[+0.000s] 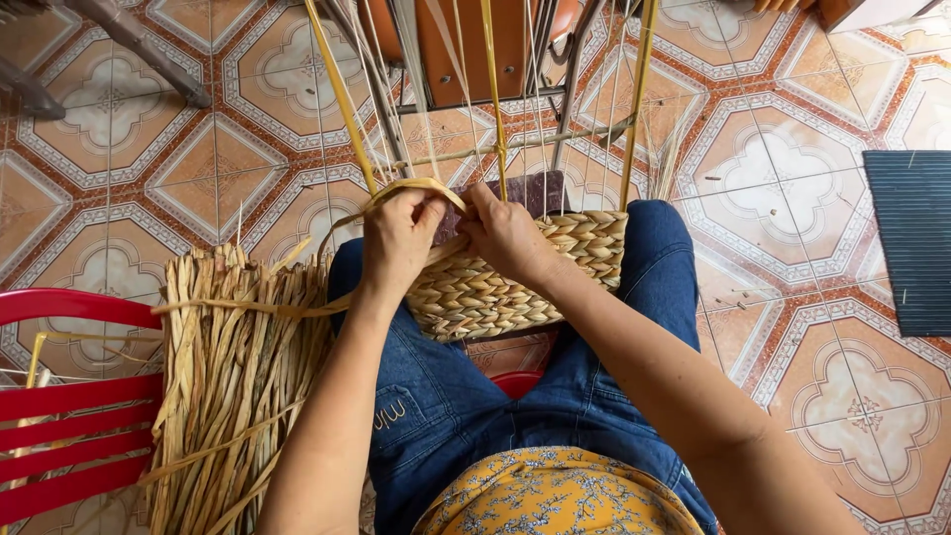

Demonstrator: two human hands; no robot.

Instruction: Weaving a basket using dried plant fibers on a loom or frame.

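**Woven basket** (515, 282): lies on the person's lap between the knees, directly under and in front of both hands. The lower wall is plaited in thick, pale straw-coloured twists, several rows high and closed all round as far as can be seen. Above the top row, bare upright stakes (493, 99) rise away from the hands, unwoven. By this showing the lower band is made and the upper wall and rim are still to do; how tall it is meant to be cannot be told.

**Working strand** (416, 188): a flat, pale fibre arching over the left hand at the top row and trailing back towards the bundle on the left.

**Left hand** (398, 238): fingers curled shut, pinching the working strand against the basket's upper edge.

**Right hand** (507, 236): closed on the same edge, just beside the left hand, touching the weave; whether it also pinches the strand is hidden.

**Fibre bundle** (233, 386): dried, flat straw-coloured strips lying in a thick sheaf left of the left forearm, resting partly on a red slatted chair (69, 396).

**Dark ribbed mat** (911, 238): rectangular, on the floor well to the right of the right hand.

**Patterned floor tiles** (792, 198): orange and white, all around.

**Packages, labels, signs**: none visible.
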